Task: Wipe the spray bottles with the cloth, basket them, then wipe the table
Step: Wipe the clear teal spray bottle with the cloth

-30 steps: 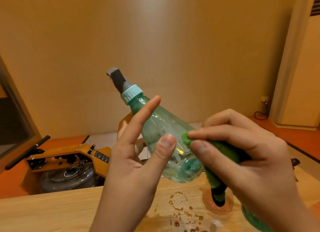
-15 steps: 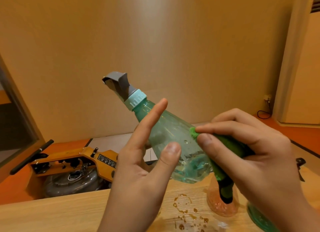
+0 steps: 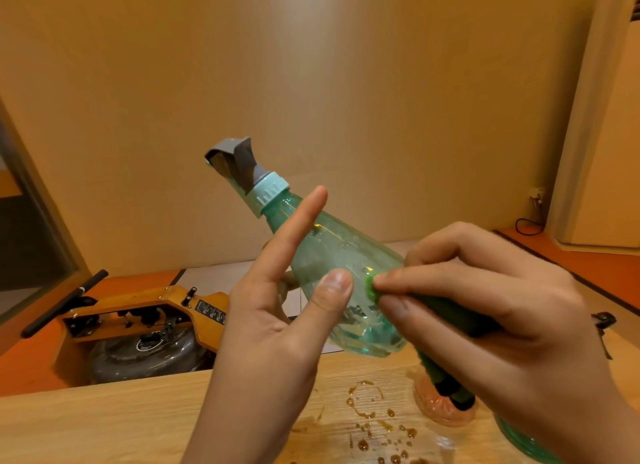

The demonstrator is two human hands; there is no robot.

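Observation:
My left hand [image 3: 270, 342] holds a clear teal spray bottle [image 3: 332, 252] tilted in the air, its grey nozzle [image 3: 235, 162] pointing up and left. The thumb lies on the bottle's near side, the index finger stands straight along it, and the other fingers are hidden behind. My right hand [image 3: 485, 325] pinches a green cloth [image 3: 370, 283] and presses its tip against the bottle's side beside my left thumb. The rest of the cloth hangs down below the hand.
The wooden table [image 3: 104, 425] carries brown liquid drops [image 3: 367, 408]. An orange bottle [image 3: 436, 408] and another teal bottle [image 3: 519, 443] stand at the lower right, partly hidden by my right hand. An orange machine [image 3: 138, 311] sits on the floor beyond the table.
The bottle has turned in my left hand, so the nozzle shows its side. The cloth tip has slid along the bottle's side toward my left thumb.

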